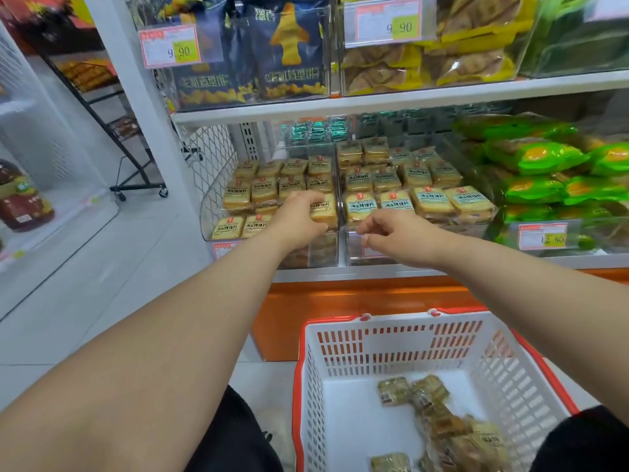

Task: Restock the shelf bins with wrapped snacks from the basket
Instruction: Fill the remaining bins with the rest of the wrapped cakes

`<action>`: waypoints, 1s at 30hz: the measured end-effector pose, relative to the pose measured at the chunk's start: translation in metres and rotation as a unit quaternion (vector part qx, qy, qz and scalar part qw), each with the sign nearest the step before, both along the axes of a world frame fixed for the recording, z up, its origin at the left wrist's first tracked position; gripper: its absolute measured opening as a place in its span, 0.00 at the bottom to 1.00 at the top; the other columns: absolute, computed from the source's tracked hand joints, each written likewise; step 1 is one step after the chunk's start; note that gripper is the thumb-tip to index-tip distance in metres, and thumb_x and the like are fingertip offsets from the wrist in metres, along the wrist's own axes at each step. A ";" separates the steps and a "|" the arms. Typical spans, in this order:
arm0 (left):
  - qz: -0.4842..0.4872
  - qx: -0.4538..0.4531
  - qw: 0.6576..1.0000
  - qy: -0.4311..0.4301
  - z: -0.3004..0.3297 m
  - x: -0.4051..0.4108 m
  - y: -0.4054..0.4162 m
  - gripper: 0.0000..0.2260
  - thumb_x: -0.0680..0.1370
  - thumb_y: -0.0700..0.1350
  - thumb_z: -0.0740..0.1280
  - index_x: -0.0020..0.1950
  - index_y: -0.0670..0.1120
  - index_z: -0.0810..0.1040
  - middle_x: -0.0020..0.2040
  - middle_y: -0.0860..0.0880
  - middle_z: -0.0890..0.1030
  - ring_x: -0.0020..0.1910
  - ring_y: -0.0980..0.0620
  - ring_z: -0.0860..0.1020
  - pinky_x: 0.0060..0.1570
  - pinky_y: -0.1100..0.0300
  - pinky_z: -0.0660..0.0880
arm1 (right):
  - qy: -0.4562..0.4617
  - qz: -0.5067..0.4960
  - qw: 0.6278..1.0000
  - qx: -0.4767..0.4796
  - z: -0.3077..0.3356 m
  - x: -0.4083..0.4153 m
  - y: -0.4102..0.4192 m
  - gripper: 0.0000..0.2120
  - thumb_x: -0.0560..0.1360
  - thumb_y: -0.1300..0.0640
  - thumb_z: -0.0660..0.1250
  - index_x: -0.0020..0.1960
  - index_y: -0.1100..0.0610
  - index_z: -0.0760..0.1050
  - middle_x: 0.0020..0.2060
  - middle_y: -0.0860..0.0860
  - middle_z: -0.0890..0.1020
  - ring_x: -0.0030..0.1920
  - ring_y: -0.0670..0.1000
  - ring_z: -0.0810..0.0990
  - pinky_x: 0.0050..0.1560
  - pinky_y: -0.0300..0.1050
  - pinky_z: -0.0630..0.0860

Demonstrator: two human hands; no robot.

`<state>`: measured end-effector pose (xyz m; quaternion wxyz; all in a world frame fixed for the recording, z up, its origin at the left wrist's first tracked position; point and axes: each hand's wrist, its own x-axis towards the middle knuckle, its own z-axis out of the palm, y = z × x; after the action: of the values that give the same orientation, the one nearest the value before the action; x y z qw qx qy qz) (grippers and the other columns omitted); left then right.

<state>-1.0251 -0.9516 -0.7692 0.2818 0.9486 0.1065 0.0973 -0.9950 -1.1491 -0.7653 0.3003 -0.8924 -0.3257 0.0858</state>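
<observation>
Bins: two clear bins (340, 212) mid-frame, full of wrapped snacks (432, 201)
Left hand (299, 216): grips one packet (323, 209)
Right hand (394, 233): loosely curled, holding nothing
Basket (340, 369): lower right, several snacks remain

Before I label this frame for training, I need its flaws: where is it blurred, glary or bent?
Head view: wide-angle bending bows the shelf edge and stretches the forearms; motion blur smears the green packs at right and the top corners; glare streaks the clear bin fronts; even overhead light, faint shadows; both hands and the basket fairly sharp.
</observation>
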 end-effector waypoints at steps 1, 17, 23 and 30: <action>0.002 -0.007 1.000 -0.002 -0.001 -0.001 -0.001 0.28 0.76 0.43 0.72 0.75 0.50 0.66 0.75 0.47 0.63 0.70 0.47 0.68 0.61 0.61 0.65 | -0.001 0.003 1.000 -0.002 0.000 -0.002 -0.002 0.08 0.80 0.53 0.63 0.58 0.49 0.74 0.47 0.45 0.79 0.47 0.44 0.77 0.44 0.38 0.76; 0.014 -0.014 0.998 -0.057 -0.076 -0.099 -0.096 0.16 0.79 0.44 0.66 0.67 0.51 0.73 0.65 0.52 0.74 0.66 0.51 0.69 0.65 0.55 0.68 | 0.099 -0.029 0.983 -0.150 -0.077 -0.038 -0.058 0.02 0.78 0.59 0.63 0.48 0.53 0.74 0.42 0.49 0.78 0.42 0.49 0.77 0.39 0.41 0.71; -0.039 -0.086 0.986 0.140 -0.186 -0.139 -0.138 0.14 0.80 0.45 0.65 0.66 0.48 0.75 0.63 0.50 0.77 0.64 0.49 0.72 0.64 0.54 0.70 | 0.148 -0.052 0.955 -0.251 -0.172 -0.037 -0.096 0.05 0.77 0.62 0.63 0.51 0.55 0.74 0.50 0.51 0.78 0.49 0.52 0.76 0.47 0.41 0.69; -0.013 -0.114 0.970 0.216 -0.240 -0.138 -0.135 0.14 0.80 0.46 0.64 0.66 0.48 0.74 0.63 0.49 0.77 0.63 0.50 0.73 0.62 0.54 0.71 | 0.119 -0.087 0.944 -0.296 -0.277 -0.045 -0.107 0.08 0.78 0.58 0.57 0.56 0.55 0.72 0.50 0.54 0.78 0.50 0.55 0.76 0.48 0.45 0.72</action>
<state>-1.1629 -1.0863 -1.0096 0.3599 0.9100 0.1626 -0.1265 -1.0402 -1.2560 -1.0427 0.0654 -0.9492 -0.1691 0.2574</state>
